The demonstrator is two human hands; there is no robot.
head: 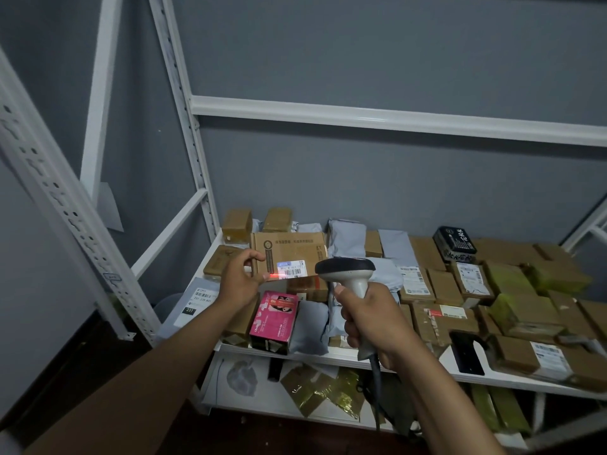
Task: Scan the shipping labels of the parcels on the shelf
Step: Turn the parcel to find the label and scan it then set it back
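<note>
My left hand point(238, 280) grips the left edge of a flat brown cardboard parcel point(289, 251) and holds it tilted up above the white shelf point(328, 354). The parcel's white shipping label point(292, 269) faces me, and a red scan line glows across its lower left part. A grey and black handheld barcode scanner point(346, 272) is gripped by its handle in my right hand point(368, 320), its head pointing at the label from the right. A cable hangs down from the scanner's handle.
Several brown boxes and grey mailer bags cover the shelf, with a pink box point(274, 320) near its front edge and a black box point(455, 243) at the back. White perforated uprights point(65, 205) stand at the left. Gold foil bags point(322, 389) lie on the lower shelf.
</note>
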